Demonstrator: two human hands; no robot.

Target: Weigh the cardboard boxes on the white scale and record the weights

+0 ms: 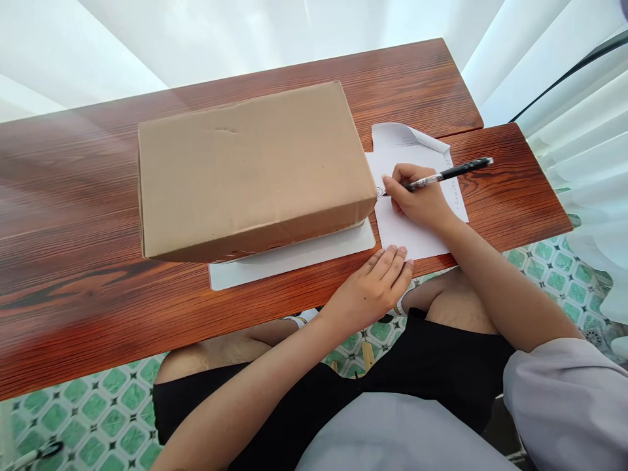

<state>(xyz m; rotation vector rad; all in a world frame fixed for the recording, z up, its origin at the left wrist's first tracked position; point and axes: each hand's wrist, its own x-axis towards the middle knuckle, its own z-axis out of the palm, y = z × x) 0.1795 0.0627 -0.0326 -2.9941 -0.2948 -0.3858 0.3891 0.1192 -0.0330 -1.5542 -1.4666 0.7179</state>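
Observation:
My right hand (417, 196) is closed around a black and clear pen (458, 170), its tip down on a white sheet of paper (417, 235) by a small drawn mark near the box's corner. Lines of small writing run along the sheet's right side. Another sheet (395, 139) with a curled edge shows at the top. My left hand (375, 288) lies flat, fingers stretched out, its fingertips on the paper's lower left corner at the table edge. A brown cardboard box (255, 170) stands left of the paper, close to the drawn mark.
A flat white board or tray (294, 255) sticks out from under the box toward me. All rest on a reddish wooden table (73, 216) with a gap between its planks. White curtains (245, 39) hang behind and at the right. Green tiles (93, 418) cover the floor.

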